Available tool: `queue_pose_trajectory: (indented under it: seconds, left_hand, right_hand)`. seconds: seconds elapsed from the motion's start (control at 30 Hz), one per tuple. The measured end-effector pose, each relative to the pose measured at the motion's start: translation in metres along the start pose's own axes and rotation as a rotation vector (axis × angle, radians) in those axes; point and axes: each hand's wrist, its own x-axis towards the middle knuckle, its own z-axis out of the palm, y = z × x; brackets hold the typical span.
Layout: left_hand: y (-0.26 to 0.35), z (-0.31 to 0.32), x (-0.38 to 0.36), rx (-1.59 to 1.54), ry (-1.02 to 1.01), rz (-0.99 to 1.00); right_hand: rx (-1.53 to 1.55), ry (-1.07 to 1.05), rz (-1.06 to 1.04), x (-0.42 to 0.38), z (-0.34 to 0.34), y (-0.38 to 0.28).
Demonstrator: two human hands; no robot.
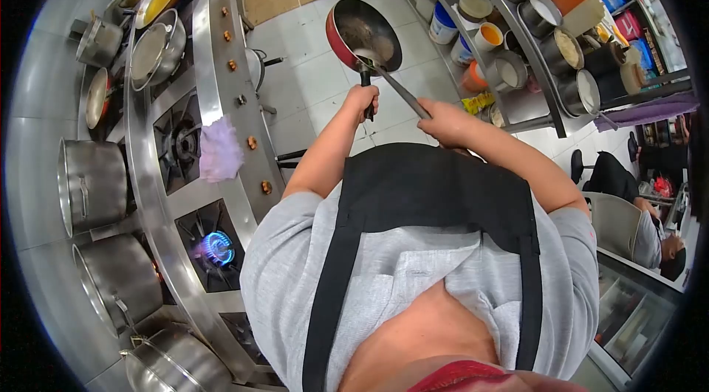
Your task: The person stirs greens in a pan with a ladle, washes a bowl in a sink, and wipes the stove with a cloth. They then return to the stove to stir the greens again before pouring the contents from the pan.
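My left hand [362,100] is wrapped round the black handle of a frying pan [363,32], red outside and dark inside. The pan is tilted above the tiled floor, with brownish residue on its inner surface. In my right hand [449,123] is a long-handled metal spoon [402,93]. Its head lies at the pan's near rim, by the handle joint, and its exact shape is hard to make out.
At left, the steel stove [166,222] has a lit blue burner [218,248], a purple cloth [220,150], and several pots and pans. On the right, a steel shelf [509,38] carries containers. A person [628,200] sits at far right.
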Motion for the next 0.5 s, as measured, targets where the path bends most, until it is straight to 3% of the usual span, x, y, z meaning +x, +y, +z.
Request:
queue_pose_trajectory:
  seconds: [0.13,0.2,0.5]
  left_hand:
    - [0.002,-0.003,-0.002,0.002,0.009,-0.009]
    - [0.001,-0.004,0.0,0.028,0.008,-0.003]
    - [0.011,-0.016,0.001,-0.003,-0.009,-0.025]
  right_hand:
    - [-0.02,0.02,-0.061,0.008,0.004,0.005]
    - [0.044,-0.049,0.045,0.001,-0.006,-0.009]
    - [0.028,-0.053,0.044,0.018,-0.002,-0.014]
